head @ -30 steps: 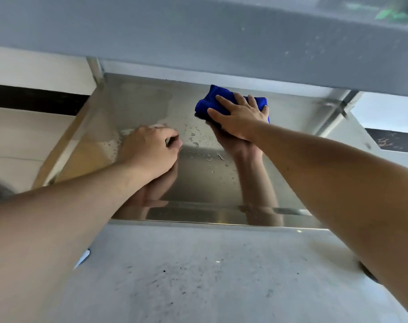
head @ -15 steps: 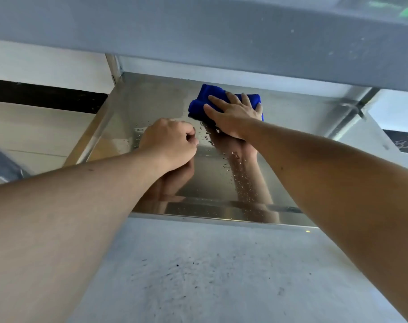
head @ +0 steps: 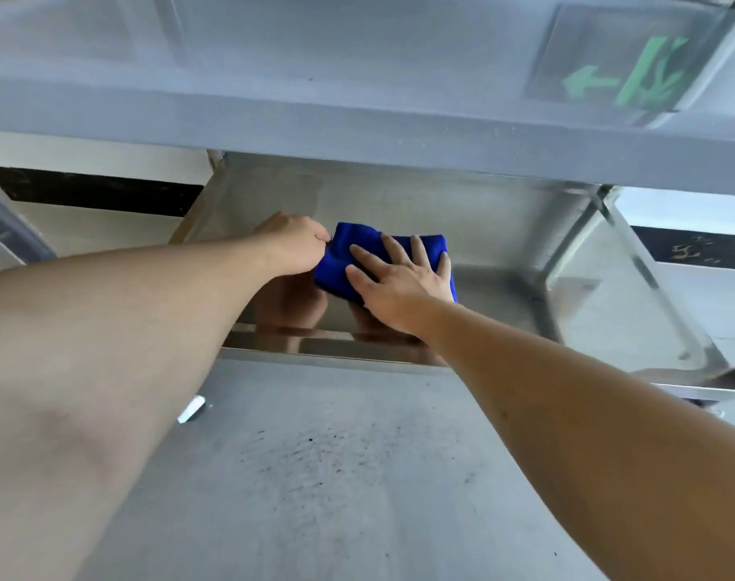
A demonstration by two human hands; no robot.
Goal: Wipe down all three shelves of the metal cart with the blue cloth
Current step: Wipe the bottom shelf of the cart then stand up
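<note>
One blue cloth (head: 340, 262), bunched into a thick pad, lies on the lowest visible shelf (head: 500, 287) of the metal cart, left of that shelf's middle. Roughly half of the cloth is covered: the right hand (head: 399, 283) lies flat on top of it with fingers straight and spread, pressing down, so only the left portion and a strip along the far edge show. The right edge of the cloth appears as a thin blue line beside the little finger.

The left hand (head: 292, 245) sits just beside the cloth's left edge, fingers curled into a loose fist. Its fingertips are turned away from the camera; whether they pinch the cloth edge or merely touch it cannot be told.

Both forearms reach in from the near side, passing over the middle shelf (head: 336, 475), which carries dark specks and smudges. The left forearm hides that shelf's left part. The polished lower shelf mirrors both hands at its near lip.

The top shelf (head: 357, 119) crosses the upper view, blurred; a green sign reflection (head: 634, 73) shows in it. The upright post (head: 583, 232) at the right is smeared by motion.
</note>
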